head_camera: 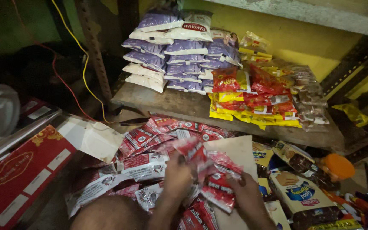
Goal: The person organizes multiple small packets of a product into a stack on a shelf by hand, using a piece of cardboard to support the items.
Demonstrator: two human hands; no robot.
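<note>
My left hand (176,179) and my right hand (245,194) together grip a bunch of small red-and-white sachet packets (211,168), held low at the centre. The left hand pinches the upper packet of the bunch, the right hand holds the lower ones. Beneath and to the left lies a heap of the same red sachets (150,142) on the floor. A pale cardboard sheet (237,149) lies just behind the held packets.
A wooden shelf (167,102) carries stacked purple-and-white bags (171,55) and red and yellow snack packets (256,100). A red carton (20,174) stands at the left, biscuit packs (301,194) at the right. Yellow and red wires (84,68) hang by a metal upright.
</note>
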